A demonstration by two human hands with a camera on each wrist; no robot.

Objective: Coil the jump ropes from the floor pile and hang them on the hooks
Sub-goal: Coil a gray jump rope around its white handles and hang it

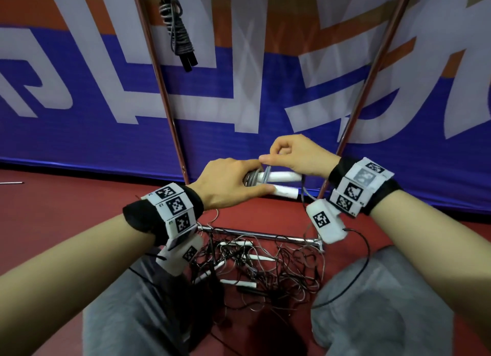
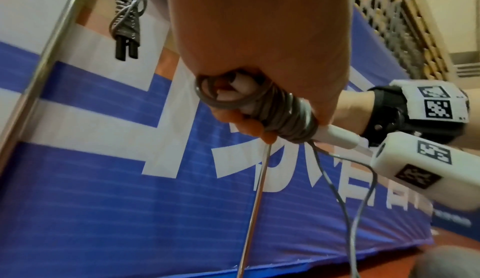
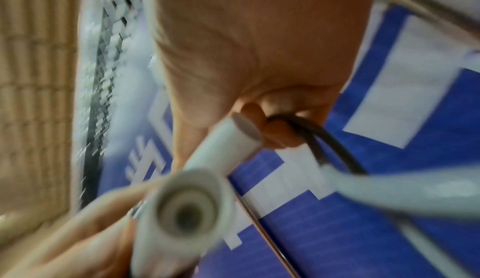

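Tangled rope pile (image 1: 255,265) on the red floor between the knees, left hand (image 1: 228,183) gripping white handles (image 1: 281,175) wound in grey cord, right hand (image 1: 295,154) pinching the cord's loop just above, coiled black-handled rope (image 1: 178,29) hanging beyond.

Left hand (image 1: 228,180) fingers curled, gripping; right hand (image 1: 297,154) fingers pinching, raised just beside left.

The rope pile (image 1: 255,270) lies on the floor (image 1: 53,196) between the person's knees, before the rack's base bar (image 1: 260,235). Above the pile both hands meet at a wound rope (image 1: 265,179). Up left of the hands, a coiled rope (image 1: 178,29) hangs on the rack.
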